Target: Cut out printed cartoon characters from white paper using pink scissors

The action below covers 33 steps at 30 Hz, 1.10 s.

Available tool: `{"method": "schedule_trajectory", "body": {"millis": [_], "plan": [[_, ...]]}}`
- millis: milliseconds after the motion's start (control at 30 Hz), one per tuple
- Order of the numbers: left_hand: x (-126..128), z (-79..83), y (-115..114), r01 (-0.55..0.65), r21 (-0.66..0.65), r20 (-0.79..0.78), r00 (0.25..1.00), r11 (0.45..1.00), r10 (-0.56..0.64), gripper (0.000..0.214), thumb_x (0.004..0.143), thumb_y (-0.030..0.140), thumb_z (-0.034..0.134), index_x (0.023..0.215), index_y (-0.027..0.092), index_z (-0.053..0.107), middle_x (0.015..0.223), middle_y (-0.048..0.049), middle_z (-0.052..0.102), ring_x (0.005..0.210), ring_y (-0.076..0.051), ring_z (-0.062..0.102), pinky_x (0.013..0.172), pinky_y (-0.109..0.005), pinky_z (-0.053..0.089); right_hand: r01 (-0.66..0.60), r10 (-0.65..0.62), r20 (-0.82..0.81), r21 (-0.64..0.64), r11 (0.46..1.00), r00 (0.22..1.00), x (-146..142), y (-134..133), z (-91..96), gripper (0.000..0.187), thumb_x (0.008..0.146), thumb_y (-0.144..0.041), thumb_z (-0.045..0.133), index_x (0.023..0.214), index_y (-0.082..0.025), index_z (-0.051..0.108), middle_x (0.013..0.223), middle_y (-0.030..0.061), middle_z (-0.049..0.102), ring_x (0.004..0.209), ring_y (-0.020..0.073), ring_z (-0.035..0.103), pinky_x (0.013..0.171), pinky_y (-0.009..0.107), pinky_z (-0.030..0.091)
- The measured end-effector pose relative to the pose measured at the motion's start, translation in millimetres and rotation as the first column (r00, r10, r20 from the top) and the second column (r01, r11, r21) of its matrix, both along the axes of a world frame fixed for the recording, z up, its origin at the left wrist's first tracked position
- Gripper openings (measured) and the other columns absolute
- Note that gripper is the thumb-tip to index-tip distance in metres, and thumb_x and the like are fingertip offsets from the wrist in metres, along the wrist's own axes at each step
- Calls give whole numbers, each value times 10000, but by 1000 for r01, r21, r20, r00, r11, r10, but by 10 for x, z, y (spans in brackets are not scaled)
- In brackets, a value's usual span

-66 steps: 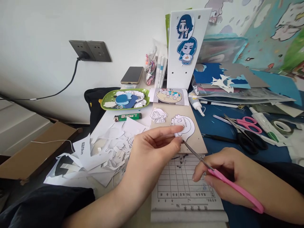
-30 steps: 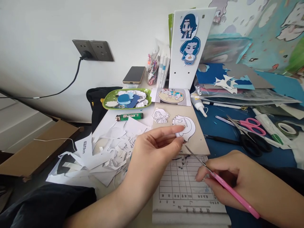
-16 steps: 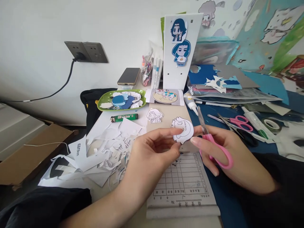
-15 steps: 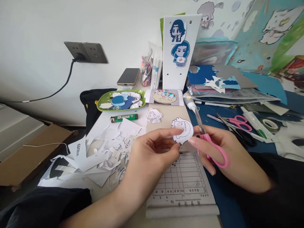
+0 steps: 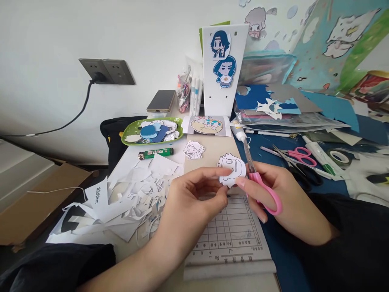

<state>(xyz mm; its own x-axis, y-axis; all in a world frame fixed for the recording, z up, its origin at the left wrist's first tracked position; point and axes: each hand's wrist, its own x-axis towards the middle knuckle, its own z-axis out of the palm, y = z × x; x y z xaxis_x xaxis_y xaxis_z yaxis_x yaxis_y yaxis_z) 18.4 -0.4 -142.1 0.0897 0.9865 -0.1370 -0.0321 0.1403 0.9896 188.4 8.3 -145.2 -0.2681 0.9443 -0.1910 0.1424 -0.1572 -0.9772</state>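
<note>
Between both hands is a white paper cutout [image 5: 233, 165] with a drawn cartoon face, turned on its side. My left hand [image 5: 194, 198] pinches its left and lower edges with thumb and fingers. My right hand [image 5: 273, 192] holds pink-handled scissors [image 5: 270, 194], blades pointing up and away from the paper, and its thumb reaches the cutout's right edge. Just beyond, another paper cutout [image 5: 193, 150] of a long-haired figure lies on a beige box-like surface [image 5: 212, 146]. Beneath the hands is a printed form pad [image 5: 231, 243].
Paper scraps [image 5: 130, 207] spread on the left, near a green lighter [image 5: 155, 153] and a green tray [image 5: 129, 138] of cut pieces. A white stand [image 5: 220, 103] rises at the back. On the right lie more scissors [image 5: 300, 156], a glue tube [image 5: 319, 154] and tape [image 5: 339, 156].
The view has shifted slightly, moving most things a little to the left. Both hands keep their hold on the cutout and the scissors, with hardly any change in pose.
</note>
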Motion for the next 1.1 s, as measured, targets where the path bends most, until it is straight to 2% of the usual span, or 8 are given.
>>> {"method": "schedule_trajectory", "body": {"millis": [233,367,433,500,633,867,1100], "plan": [[9,9,-48,59,129,-161,986,990,-38,285,743,46,666,938,249,713,721,41,685,692,-120,650,693,-205,524,4,-4,-55,-12,1000,998,24,-14,-1,148,860,-270,656,769,-200,562,364,-124,447,285,46,387,360,164,316],[-1,-28,-80,108,218,-215,975,970,-60,366,782,27,642,1020,289,549,797,69,662,753,-112,675,752,-210,516,48,-47,-57,20,999,997,44,-22,6,197,873,-269,646,724,-204,534,366,-118,462,293,42,375,379,173,306],[-11,-33,-78,118,214,-222,972,970,-69,383,791,42,653,1028,298,495,878,68,654,745,-108,672,741,-217,518,63,-62,-62,17,998,996,54,-23,15,195,870,-274,645,725,-202,535,357,-118,453,287,46,366,377,182,292],[-18,-13,-61,141,197,-236,967,970,-93,325,800,97,676,1018,276,515,903,48,653,698,-113,653,699,-230,521,67,-66,-71,14,998,995,65,-26,23,206,869,-276,640,714,-202,526,359,-118,449,286,49,364,379,188,290],[-19,66,-22,188,135,-308,941,973,-139,38,840,241,659,854,206,656,752,4,661,670,-153,607,651,-261,488,49,-45,-79,41,998,996,84,-37,26,210,898,-301,604,730,-198,531,352,-115,454,296,52,365,394,193,289],[19,83,-33,126,60,-245,964,990,-108,124,818,268,661,723,189,678,695,-8,676,652,-161,590,611,-254,441,-2,9,-97,69,998,995,70,-52,-4,221,904,-324,590,739,-198,514,360,-110,455,290,50,384,373,178,285],[42,124,-44,111,111,-338,939,988,-67,133,763,177,637,636,195,602,602,33,595,585,-128,524,571,-231,431,14,-10,-71,62,998,997,18,-90,32,192,884,-305,605,755,-191,520,397,-114,438,301,49,407,352,161,311]]}}
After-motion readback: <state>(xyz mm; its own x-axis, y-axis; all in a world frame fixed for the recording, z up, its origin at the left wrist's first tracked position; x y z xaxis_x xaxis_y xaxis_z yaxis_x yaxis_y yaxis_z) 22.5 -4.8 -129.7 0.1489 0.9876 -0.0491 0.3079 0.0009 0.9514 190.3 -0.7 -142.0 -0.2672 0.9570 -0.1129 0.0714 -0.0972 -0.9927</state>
